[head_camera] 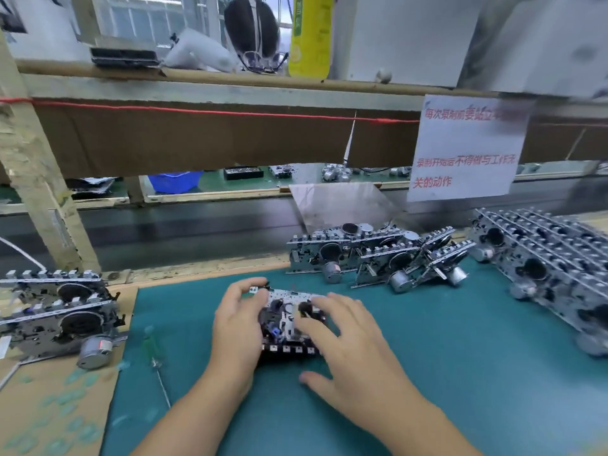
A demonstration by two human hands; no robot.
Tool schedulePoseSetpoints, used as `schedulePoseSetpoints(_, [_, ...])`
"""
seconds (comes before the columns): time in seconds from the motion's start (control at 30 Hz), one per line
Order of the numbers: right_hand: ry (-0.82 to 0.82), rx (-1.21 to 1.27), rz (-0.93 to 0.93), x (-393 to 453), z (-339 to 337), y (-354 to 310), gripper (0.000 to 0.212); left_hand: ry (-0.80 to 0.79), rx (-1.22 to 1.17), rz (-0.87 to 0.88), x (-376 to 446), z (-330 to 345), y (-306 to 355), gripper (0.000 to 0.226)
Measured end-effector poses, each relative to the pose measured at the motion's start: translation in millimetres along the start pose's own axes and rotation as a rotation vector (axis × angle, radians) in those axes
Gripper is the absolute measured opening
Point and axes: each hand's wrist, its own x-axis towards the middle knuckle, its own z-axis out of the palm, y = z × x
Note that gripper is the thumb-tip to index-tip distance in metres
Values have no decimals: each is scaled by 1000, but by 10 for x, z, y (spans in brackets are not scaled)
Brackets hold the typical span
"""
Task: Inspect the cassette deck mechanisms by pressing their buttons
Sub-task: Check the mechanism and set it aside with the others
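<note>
Inspection step underway: cassette deck mechanism point(289, 319) sits mid-mat, near edge. Left hand point(237, 327) grips its left side; right hand point(345, 337) is released, fingers spread over it. Next, I'd guess: press the near button row point(291, 349).

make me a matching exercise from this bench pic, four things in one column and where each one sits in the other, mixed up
Things:
1. cassette deck mechanism under test
2. green-handled screwdriver
3. yellow bottle
4. paper notice with red text

Places:
A. hanging from the shelf edge, upper right
B. on the green mat, left of the left hand
C. standing on the upper shelf
D. between both hands, the right hand over it

Pairs: 1-D, 2-B, 3-C, 4-A
</note>
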Motion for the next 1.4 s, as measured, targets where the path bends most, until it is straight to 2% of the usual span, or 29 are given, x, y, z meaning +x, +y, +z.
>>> schedulePoseSetpoints(0.07, [165, -10, -34, -132, -27, 151, 49, -10, -42, -96, -129, 89, -1, 20])
schedulePoseSetpoints(0.13, [323, 10, -48, -273, -137, 255, 42, -76, -89, -168, -238, 272, -4, 18])
schedulePoseSetpoints(0.23, [367, -84, -64, -524, -318, 495, 39, -201, -102, -295, -452, 640, -13, 14])
schedulePoseSetpoints(0.3, [394, -161, -6, -740, -501, 721, 34, -325, -111, -336, -591, 957, 30, 18])
schedulePoseSetpoints(0.4, [541, -187, 146, -1045, -908, 1158, 35, -514, -133, -283, -747, 1463, 107, 26])
schedulePoseSetpoints(0.47, [623, -155, 281, -1238, -1270, 1485, 42, -621, -41, -212, -800, 1808, 107, 25])
schedulePoseSetpoints(0.53, [710, -147, 419, -1393, -1649, 1811, 47, -673, 142, -108, -817, 2120, 17, 22])
schedulePoseSetpoints(0.6, [759, -182, 537, -1463, -1999, 2181, 44, -723, 410, 84, -746, 2393, -167, 18])
schedulePoseSetpoints(0.7, [635, -280, 716, -1409, -2367, 2848, 42, -769, 709, 320, -595, 2666, -419, 12])
schedulePoseSetpoints(0.83, [329, -444, 865, -1298, -2487, 3746, 43, -742, 946, 529, -428, 2819, -701, 39])
schedulePoseSetpoints(0.97, [150, -453, 959, -1353, -2311, 4388, 42, -703, 1004, 602, -406, 2877, -806, 48])
schedulePoseSetpoints(1.03, [119, -394, 973, -1437, -2219, 4607, 50, -696, 1000, 627, -392, 2889, -820, 48])
schedulePoseSetpoints(1.1, [19, -316, 969, -1507, -2113, 4780, 58, -698, 1015, 644, -375, 2877, -823, 48])
schedulePoseSetpoints(1.13, [-29, -277, 975, -1545, -2068, 4861, 51, -702, 1025, 655, -378, 2882, -821, 48])
schedulePoseSetpoints(1.23, [-58, -151, 1038, -1638, -1940, 5027, 33, -709, 1042, 674, -392, 2879, -813, 50])
schedulePoseSetpoints(1.33, [-47, -132, 1033, -1602, -1946, 4970, 32, -703, 1042, 666, -392, 2880, -807, 49])
schedulePoseSetpoints(1.4, [31, -248, 1009, -1419, -2029, 4793, 35, -706, 1003, 635, -403, 2873, -777, 44])
